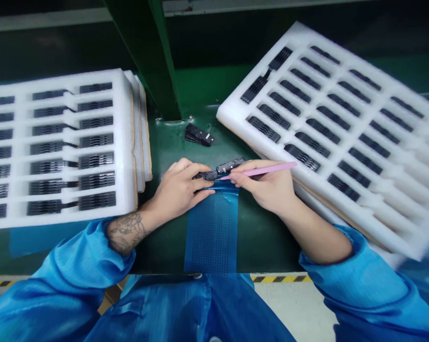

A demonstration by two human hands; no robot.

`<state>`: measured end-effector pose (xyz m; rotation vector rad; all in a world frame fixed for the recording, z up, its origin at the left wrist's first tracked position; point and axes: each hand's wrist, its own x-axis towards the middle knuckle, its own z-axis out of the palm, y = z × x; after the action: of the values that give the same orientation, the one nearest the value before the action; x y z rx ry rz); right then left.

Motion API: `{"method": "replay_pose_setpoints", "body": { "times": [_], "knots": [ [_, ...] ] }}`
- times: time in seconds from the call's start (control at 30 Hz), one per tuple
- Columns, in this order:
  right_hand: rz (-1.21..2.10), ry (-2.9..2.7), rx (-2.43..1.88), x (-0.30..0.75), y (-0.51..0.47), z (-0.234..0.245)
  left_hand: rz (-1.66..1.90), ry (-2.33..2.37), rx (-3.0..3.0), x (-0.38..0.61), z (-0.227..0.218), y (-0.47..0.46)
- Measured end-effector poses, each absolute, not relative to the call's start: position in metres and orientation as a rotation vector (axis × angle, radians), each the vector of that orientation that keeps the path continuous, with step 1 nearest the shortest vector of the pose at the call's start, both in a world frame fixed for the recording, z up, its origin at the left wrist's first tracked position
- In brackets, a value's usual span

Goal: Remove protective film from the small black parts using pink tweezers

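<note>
While the left grip [177, 186] pinches a black part [207, 175], the right [271, 189] grasps a pink tool [273, 167].

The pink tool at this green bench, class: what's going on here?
A person's left hand grips a small black part; the right hand holds the pink tool, its tip near that part. A blue sheet lies on the green bench, with black pieces beyond the hands. White foam trays sit on either side.

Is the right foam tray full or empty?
The tray is partly full: black parts sit in it, but slots toward its right end show bare foam.
</note>
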<state>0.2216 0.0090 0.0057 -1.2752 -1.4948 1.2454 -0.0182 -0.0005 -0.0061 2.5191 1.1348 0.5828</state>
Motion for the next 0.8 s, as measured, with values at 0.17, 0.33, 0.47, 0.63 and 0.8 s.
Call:
{"method": "replay_pose_setpoints", "body": {
  "times": [0.17, 0.33, 0.47, 0.63, 0.8],
  "knots": [
    [1.203, -1.424, -1.367, 0.219, 0.009, 0.005, 0.591, 1.128, 2.526, -0.019, -0.006, 0.000],
    [1.171, -1.426, -1.383, 0.217, 0.010, 0.002, 0.592, 1.128, 2.528, -0.019, -0.006, 0.000],
    [1.174, -1.416, -1.379, 0.215, 0.008, 0.000, 0.572, 1.132, 2.531, -0.018, -0.006, 0.000],
    [1.146, -1.463, -1.405, 0.212, 0.008, -0.001, 0.573, 1.129, 2.535, -0.019, -0.007, 0.000],
    [1.114, -1.482, -1.402, 0.211, 0.010, -0.002, 0.571, 1.135, 2.540, -0.019, -0.006, 0.000]
  ]
}}
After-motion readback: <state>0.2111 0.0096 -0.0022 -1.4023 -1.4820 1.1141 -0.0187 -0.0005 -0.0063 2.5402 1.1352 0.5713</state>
